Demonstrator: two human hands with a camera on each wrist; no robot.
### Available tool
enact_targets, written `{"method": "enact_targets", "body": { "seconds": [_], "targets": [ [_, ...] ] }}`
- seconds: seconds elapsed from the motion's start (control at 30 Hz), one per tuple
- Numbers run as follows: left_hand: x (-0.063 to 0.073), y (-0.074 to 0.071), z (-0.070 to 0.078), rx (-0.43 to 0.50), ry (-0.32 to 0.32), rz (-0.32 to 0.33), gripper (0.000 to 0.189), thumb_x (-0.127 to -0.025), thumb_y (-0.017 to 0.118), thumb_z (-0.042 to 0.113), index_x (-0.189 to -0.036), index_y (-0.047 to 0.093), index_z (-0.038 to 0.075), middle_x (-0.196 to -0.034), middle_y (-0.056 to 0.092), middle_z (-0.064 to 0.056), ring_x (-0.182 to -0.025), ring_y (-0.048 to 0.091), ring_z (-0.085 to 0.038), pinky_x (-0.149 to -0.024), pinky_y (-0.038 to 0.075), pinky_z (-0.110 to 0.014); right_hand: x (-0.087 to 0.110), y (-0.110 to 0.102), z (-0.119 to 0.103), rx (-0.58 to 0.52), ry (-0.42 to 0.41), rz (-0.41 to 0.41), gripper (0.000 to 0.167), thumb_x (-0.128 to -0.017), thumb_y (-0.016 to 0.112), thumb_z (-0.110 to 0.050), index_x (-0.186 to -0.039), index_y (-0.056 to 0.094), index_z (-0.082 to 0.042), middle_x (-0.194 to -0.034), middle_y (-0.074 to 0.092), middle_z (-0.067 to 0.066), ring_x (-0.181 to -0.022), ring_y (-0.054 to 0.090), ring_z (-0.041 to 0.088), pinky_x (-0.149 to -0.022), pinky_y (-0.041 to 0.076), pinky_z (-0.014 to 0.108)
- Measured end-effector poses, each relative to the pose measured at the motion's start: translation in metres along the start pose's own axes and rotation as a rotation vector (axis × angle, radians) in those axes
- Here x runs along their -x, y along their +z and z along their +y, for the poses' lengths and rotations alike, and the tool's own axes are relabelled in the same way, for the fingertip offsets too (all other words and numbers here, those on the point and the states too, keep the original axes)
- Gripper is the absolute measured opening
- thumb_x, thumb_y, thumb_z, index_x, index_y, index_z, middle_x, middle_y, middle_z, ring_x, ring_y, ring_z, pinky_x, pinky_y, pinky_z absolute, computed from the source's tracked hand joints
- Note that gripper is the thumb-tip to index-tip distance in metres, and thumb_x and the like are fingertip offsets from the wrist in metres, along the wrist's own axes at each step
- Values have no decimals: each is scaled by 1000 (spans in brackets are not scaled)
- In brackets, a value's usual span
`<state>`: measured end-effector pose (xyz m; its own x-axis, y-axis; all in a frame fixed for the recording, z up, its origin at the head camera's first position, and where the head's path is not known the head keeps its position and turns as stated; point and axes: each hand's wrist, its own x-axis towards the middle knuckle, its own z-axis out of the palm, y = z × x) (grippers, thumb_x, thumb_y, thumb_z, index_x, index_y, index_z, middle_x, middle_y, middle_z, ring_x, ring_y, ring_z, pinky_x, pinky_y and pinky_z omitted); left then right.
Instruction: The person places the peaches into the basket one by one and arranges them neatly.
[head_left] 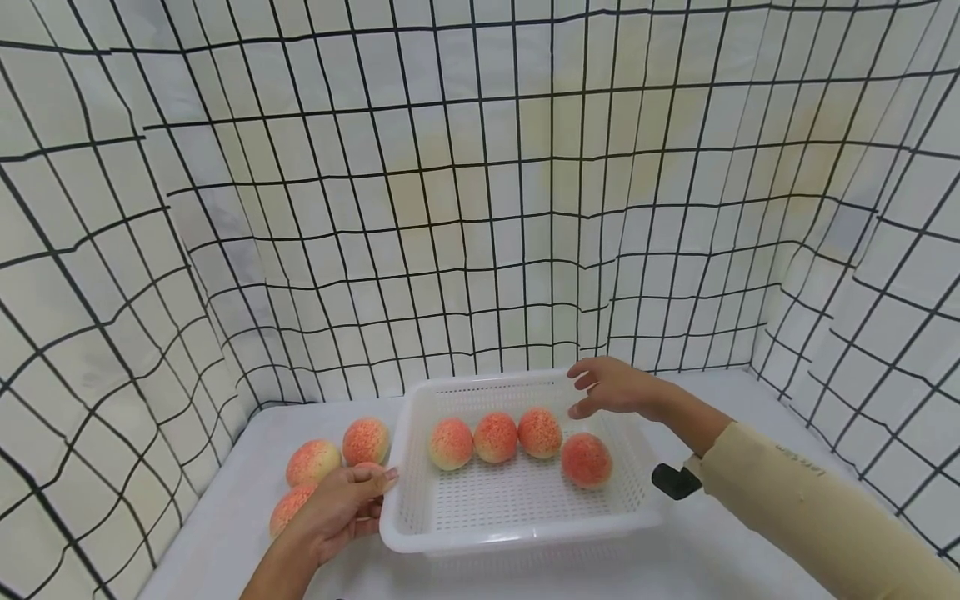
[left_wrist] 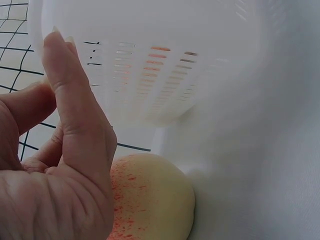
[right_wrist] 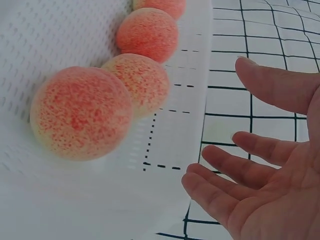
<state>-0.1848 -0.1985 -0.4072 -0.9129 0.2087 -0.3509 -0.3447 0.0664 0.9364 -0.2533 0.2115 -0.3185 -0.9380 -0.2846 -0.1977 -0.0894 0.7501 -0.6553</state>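
A white plastic basket (head_left: 525, 533) with slotted walls stands on the table, holding several red-and-yellow peaches (head_left: 496, 437) toward its back and right. At its left rim my left hand (head_left: 337, 508) pinches the edge between thumb and fingers. The left wrist view has the fingers against the basket's outer wall (left_wrist: 165, 30), with a loose peach (left_wrist: 155, 195) just beside the hand. My right hand (head_left: 615, 387) is over the back right corner of the basket, fingers spread and holding nothing. From the right wrist, the nearest peach (right_wrist: 82, 115) lies apart from those fingers (right_wrist: 210, 195).
Several more peaches (head_left: 313, 462) lie on the white table left of the basket, one partly hidden by my left hand. White walls with a black grid net (head_left: 491, 208) enclose the back and both sides. A black device (head_left: 675, 482) sits at my right wrist.
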Motion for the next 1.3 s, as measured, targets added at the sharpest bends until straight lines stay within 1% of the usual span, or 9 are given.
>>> {"method": "enact_targets", "body": {
  "seconds": [0.1, 0.23, 0.33, 0.57, 0.73, 0.87, 1.03, 1.3],
  "targets": [
    [0, 0, 0, -3, -1, 9, 27, -100, 71, 32, -106, 71, 6, -93, 76, -4, -78, 70, -15, -76, 65, -35, 2, -7, 0, -1, -15, 9, 71, -88, 81, -27, -149, 51, -7, -149, 57, 21, -138, 54, 43, -109, 50, 61],
    [0, 0, 0, -10, -3, 19, 26, -100, 71, 32, -106, 71, 6, -93, 76, -4, -78, 70, -16, -76, 65, -35, 6, -15, 0, 2, -19, 36, 73, -88, 80, -29, -150, 49, -6, -151, 55, 23, -139, 54, 43, -109, 50, 62],
    [0, 0, 0, -13, -5, 22, 27, -100, 71, 31, -106, 71, 6, -93, 77, -4, -78, 70, -16, -76, 65, -35, 8, -20, 3, -16, -13, 59, 75, -89, 80, -30, -152, 46, -5, -152, 54, 24, -139, 54, 44, -110, 48, 63],
    [0, 0, 1, -3, -9, 14, 26, -101, 71, 32, -105, 71, 6, -93, 77, -4, -79, 71, -15, -76, 65, -35, 12, -30, 14, -54, -28, 91, 74, -91, 78, -30, -152, 45, -3, -153, 52, 25, -137, 56, 44, -110, 47, 66],
    [-1, 0, 0, -3, -2, 8, 25, -101, 71, 31, -105, 71, 7, -93, 77, -4, -79, 71, -15, -77, 65, -36, 12, -36, 25, -66, -29, 112, 77, -92, 77, -31, -154, 42, -3, -153, 51, 25, -138, 54, 44, -111, 46, 67],
    [-2, -1, -1, -1, 0, 3, 26, -101, 71, 31, -105, 71, 6, -94, 77, -4, -80, 72, -16, -77, 65, -36, 13, -40, 34, -84, -21, 132, 76, -93, 76, -32, -155, 41, -3, -153, 51, 26, -138, 54, 44, -111, 45, 67],
    [-2, -1, -1, 1, -3, 3, 27, -101, 70, 32, -107, 71, 6, -95, 77, -5, -81, 72, -16, -78, 66, -37, 18, -42, 47, -114, -8, 153, 75, -94, 75, -29, -154, 40, -1, -153, 50, 28, -137, 54, 45, -112, 45, 67],
    [-3, -2, -1, 12, 1, -18, 26, -101, 70, 32, -105, 71, 7, -96, 77, -5, -82, 72, -16, -78, 66, -37, 22, -37, 71, -131, 64, 182, 79, -93, 77, -31, -155, 39, 0, -155, 48, 28, -139, 52, 47, -112, 45, 67]
  ]
}}
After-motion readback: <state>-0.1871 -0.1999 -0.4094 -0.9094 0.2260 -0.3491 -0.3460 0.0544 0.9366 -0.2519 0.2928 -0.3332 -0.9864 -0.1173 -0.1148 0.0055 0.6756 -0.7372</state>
